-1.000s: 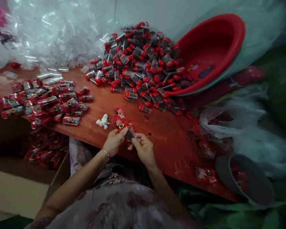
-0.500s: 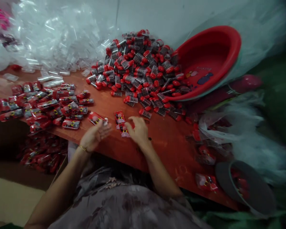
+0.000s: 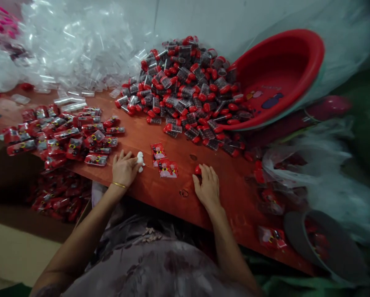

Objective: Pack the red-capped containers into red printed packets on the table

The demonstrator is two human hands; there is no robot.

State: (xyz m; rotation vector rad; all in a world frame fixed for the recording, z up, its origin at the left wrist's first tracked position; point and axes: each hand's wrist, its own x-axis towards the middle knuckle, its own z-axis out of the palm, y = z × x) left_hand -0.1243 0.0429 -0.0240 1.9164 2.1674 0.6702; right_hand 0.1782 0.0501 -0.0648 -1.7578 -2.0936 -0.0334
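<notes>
My left hand (image 3: 125,169) rests low over the red table, its thumb and fingertips at several small white flat pieces (image 3: 140,161), pinching at their edge. To the right, my right hand (image 3: 208,185) curls its fingers around a small container whose rounded red end (image 3: 197,170) shows; the palm hides the rest of it. Between the hands lie a few printed red cards (image 3: 168,169), partly overlapping. Left of my left hand is a pile of filled clear packs with red cards inside (image 3: 67,138).
A heap of clear containers with red caps (image 3: 185,90) spills from a tilted red basin (image 3: 308,78). Clear plastic pieces (image 3: 73,45) are piled at back left. An open cardboard box (image 3: 15,198) with red packs sits below the table edge. A grey bucket (image 3: 296,231) stands at right.
My right hand has moved right, from the cards to the red-ended container. My left hand has come down to the white pieces; the red pack at its fingers no longer shows. The cards lie uncovered.
</notes>
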